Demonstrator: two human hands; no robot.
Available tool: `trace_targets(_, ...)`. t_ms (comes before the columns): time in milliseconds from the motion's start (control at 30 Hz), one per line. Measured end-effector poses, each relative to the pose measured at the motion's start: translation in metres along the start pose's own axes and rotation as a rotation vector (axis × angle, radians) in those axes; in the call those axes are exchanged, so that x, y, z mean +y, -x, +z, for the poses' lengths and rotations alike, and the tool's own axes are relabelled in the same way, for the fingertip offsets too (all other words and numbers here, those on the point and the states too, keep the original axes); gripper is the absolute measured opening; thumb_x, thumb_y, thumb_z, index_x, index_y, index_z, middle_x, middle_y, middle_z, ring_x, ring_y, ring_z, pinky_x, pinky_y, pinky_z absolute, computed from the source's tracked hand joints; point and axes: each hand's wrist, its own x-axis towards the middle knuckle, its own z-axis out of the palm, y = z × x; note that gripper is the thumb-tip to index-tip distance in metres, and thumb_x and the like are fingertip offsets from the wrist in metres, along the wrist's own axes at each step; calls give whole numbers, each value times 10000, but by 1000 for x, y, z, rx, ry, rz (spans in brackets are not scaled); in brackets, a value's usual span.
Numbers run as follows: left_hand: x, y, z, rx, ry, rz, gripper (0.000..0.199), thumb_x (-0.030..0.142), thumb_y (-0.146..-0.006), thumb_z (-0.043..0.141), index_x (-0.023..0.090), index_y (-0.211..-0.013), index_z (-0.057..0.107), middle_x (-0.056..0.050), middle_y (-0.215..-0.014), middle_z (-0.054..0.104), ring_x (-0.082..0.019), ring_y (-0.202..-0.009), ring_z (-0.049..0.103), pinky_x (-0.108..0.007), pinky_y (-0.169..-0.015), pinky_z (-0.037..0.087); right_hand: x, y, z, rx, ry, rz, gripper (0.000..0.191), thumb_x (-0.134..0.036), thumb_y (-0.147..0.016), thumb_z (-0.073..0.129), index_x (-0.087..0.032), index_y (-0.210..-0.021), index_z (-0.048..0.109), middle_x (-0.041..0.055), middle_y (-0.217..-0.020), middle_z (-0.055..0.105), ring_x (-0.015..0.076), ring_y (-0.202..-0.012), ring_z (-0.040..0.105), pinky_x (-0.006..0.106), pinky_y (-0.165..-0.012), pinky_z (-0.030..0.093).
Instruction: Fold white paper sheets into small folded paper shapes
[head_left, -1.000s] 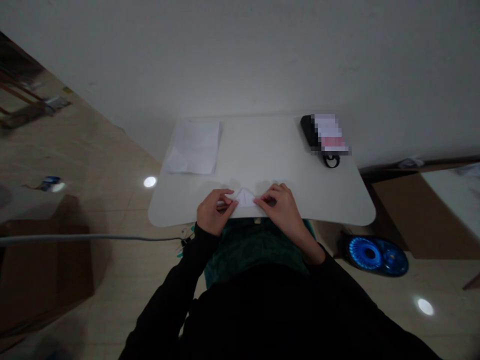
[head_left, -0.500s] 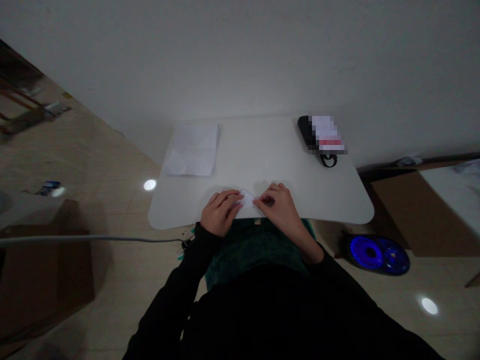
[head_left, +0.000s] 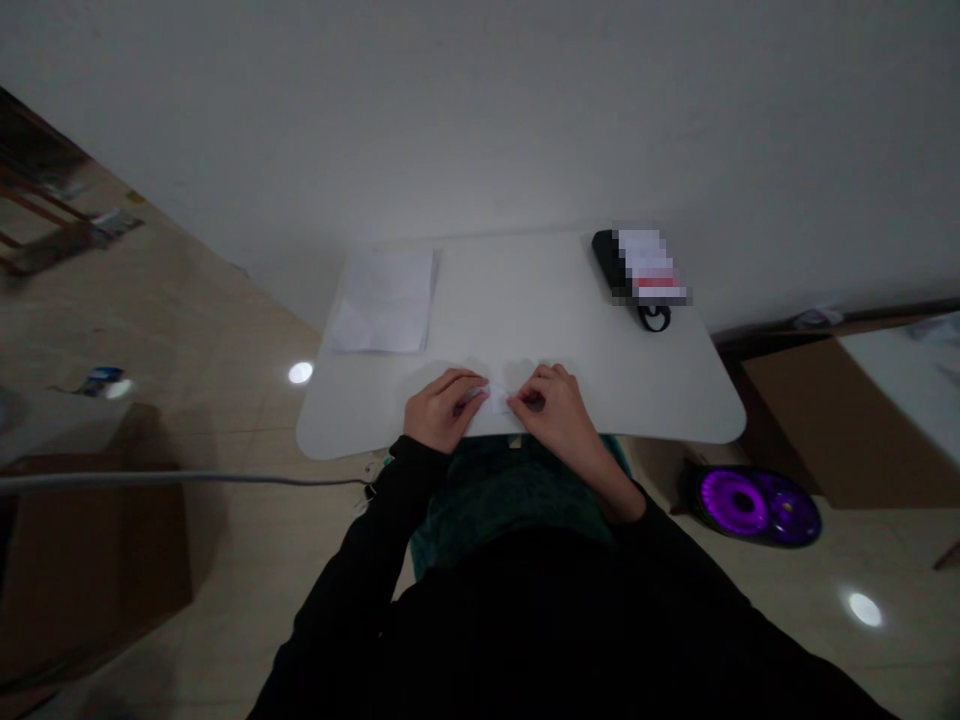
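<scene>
A small folded piece of white paper [head_left: 498,399] lies between my hands near the front edge of the white table [head_left: 517,300]. My left hand [head_left: 442,408] pinches its left side between thumb and fingers. On the right side, the thumb and index finger of my right hand [head_left: 553,405] close on the paper's edge, the other fingers curled. Parts of the paper are covered by my fingertips, and its exact folds are too small to make out.
White paper sheets [head_left: 386,300] lie at the table's back left. A black case with a strap [head_left: 615,265], partly pixelated, sits at the back right. A speaker with purple lights [head_left: 754,505] stands on the floor to the right. A grey cable [head_left: 187,478] runs in from the left.
My left fingers have drawn in closer on the paper's left side, and its raised point looks lower. My right hand stays nearly still. The speaker's lights turned from blue to purple.
</scene>
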Motion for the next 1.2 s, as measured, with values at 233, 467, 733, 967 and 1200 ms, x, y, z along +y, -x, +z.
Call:
trace_targets(233, -8, -3, 0, -61, 71, 135, 249, 405, -921, 628, 192, -1019, 714, -66, -1083, 736, -148, -886, 701, -262, -743, 586, 2, 1, 4, 38, -1, -32, 187, -194, -789, 646, -205, -604, 621, 67, -728, 637, 236, -787, 536, 391, -724, 395)
trace_targets(467, -15, -7, -5, -128, 84, 268, 326, 417, -903, 651, 169, -1113, 669, -87, -1037, 714, -161, -856, 671, -302, -773, 584, 1, 1, 1, 2, 8, 9, 179, -170, -773, 670, -199, -611, 602, 64, -754, 640, 249, -829, 549, 396, -754, 392)
trace_targets(733, -12, -15, -9, -239, 46, 202, 304, 414, -941, 573, 174, -1102, 666, -38, -904, 652, -121, -703, 608, -256, -707, 542, -3, 8, -1, 29, 15, -87, 105, -140, -829, 609, -215, -896, 640, 70, -958, 627, 242, -913, 554, 391, -804, 420)
trace_targets(967, -5, -14, -9, -197, -1, 119, 342, 367, -916, 612, 217, -1224, 613, -20, -1038, 688, -124, -709, 597, -262, -676, 501, 7, 31, 13, 81, 114, -437, 221, -104, -905, 551, -221, -987, 719, 55, -1066, 739, 244, -1000, 570, 406, -862, 466)
trace_targets(1200, -9, -17, -4, -212, -25, 150, 235, 394, -948, 574, 235, -1011, 735, -29, -869, 651, -167, -787, 596, -319, -739, 429, 15, 47, 11, 129, 211, -461, 351, -141, -931, 523, -194, -1247, 666, 70, -1183, 742, 242, -1119, 637, 428, -952, 467)
